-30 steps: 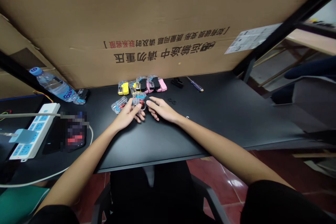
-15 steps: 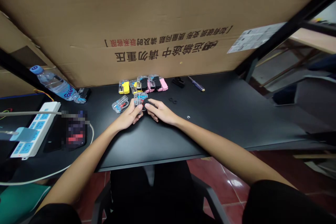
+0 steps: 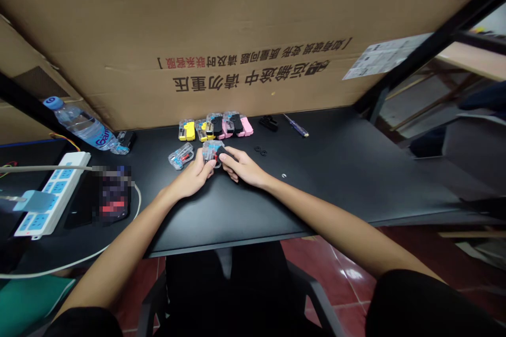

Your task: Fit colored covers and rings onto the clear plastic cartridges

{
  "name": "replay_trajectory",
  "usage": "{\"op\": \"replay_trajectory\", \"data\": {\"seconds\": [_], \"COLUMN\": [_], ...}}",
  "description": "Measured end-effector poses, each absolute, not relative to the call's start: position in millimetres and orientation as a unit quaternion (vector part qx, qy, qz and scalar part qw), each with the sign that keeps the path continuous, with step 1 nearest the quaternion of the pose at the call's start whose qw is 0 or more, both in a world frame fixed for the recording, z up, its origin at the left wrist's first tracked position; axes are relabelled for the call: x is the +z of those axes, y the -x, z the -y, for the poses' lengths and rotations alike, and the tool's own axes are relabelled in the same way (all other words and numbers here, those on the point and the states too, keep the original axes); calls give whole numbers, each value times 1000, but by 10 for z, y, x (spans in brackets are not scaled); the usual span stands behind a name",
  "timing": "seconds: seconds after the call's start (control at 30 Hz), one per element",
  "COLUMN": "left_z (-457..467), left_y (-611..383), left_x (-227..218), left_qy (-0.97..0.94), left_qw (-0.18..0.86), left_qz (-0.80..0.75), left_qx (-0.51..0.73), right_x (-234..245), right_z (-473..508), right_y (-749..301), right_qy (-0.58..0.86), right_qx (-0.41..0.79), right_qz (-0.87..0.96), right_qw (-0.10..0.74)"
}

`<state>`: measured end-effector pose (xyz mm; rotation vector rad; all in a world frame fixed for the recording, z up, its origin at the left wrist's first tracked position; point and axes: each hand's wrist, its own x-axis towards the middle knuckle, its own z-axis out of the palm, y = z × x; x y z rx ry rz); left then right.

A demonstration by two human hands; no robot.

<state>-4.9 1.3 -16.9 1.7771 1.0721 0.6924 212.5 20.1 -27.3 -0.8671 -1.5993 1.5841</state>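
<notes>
On the black desk (image 3: 336,179) my left hand (image 3: 192,176) and my right hand (image 3: 243,167) meet around a small clear plastic cartridge (image 3: 211,151) with blue and red inside and a black piece at its right end. Both hands pinch it with closed fingers, the left from the left side, the right on the black piece. Another clear cartridge (image 3: 181,156) lies just to the left of my left hand. Behind them stands a row of yellow, black and pink cartridges (image 3: 215,126).
A big cardboard box (image 3: 245,31) walls off the desk's back. A screwdriver (image 3: 294,126), a black clip (image 3: 268,124) and two small black rings (image 3: 260,150) lie right of the row. At left are a water bottle (image 3: 79,124), a white power strip (image 3: 51,192) and a cable.
Both hands with the cartridge have shifted slightly away from me, toward the row. The fingers have closed a little tighter around it.
</notes>
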Motion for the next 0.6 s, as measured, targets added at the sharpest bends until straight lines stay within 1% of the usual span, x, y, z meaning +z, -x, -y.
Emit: {"op": "replay_trajectory", "data": {"seconds": [0.23, 0.47, 0.53, 0.6], "left_z": [-4, 10, 13, 12], "left_y": [54, 61, 56, 46], "left_x": [-127, -97, -92, -89], "left_qy": [-738, -758, -753, -736], "left_qw": [430, 364, 368, 408], "left_qz": [-450, -483, -485, -472], "left_qx": [261, 246, 250, 262], "right_x": [-268, -276, -276, -273], "right_z": [-193, -184, -185, -187], "right_y": [-2116, -2106, -2105, -2106], "right_qy": [342, 351, 353, 349], "right_qx": [608, 592, 591, 596], "right_qz": [621, 629, 628, 626], "right_qw": [358, 362, 363, 362]}}
